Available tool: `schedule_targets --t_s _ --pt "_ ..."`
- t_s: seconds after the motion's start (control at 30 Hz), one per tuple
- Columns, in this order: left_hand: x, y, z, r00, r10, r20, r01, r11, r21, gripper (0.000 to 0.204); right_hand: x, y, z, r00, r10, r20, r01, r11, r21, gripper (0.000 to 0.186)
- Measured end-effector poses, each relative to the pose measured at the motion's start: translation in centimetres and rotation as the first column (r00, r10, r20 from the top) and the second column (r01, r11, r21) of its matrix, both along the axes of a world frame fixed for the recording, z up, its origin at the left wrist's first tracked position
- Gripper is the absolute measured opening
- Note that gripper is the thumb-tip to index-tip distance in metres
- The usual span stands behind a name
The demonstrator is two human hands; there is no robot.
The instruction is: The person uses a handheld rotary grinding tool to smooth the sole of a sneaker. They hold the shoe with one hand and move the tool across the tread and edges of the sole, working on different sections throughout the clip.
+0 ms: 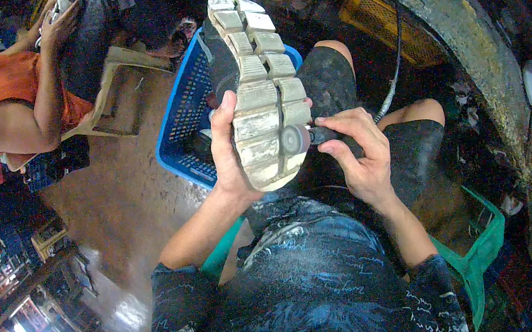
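Shoe: a shoe (260, 86) is held sole-up over the person's lap, pale segmented sole facing the camera, toe pointing away.
Left hand: the left hand (230, 157) grasps the shoe's heel end, thumb lying up along the sole's edge.
Right hand: the right hand (357, 154) is clenched around a small rotary tool (306, 138) (its round disc touches the sole near the heel).
Behind: a blue basket (183, 120) sits just beyond the shoe on the floor.
Far left: another person in an orange top (13, 85) sits well apart.
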State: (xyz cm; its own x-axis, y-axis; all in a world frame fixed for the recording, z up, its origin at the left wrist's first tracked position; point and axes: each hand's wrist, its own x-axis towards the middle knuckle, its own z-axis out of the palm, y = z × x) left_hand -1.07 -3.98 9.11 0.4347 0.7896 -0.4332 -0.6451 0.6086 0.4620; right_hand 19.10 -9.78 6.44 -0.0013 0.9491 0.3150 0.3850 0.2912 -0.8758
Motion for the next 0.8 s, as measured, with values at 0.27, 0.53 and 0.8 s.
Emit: schedule_targets --t_s 0.27,0.53,0.8 --pt "0.0 0.0 -0.2 1.000 -0.007 0.011 0.008 0.999 -0.040 0.085 0.0 0.0 -0.2 1.000 0.005 -0.027 -0.006 1.000 -0.018 0.030" --pt "-0.5 0.0 -0.6 0.998 -0.053 0.042 0.053 0.999 0.001 0.088 -0.2 0.0 -0.4 1.000 0.002 -0.020 -0.002 1.000 -0.011 0.030" --pt "-0.7 -0.1 -1.3 0.992 -0.059 0.115 0.057 0.998 0.017 0.088 -0.3 -0.1 -0.5 1.000 0.015 -0.016 -0.016 1.000 -0.017 0.030"
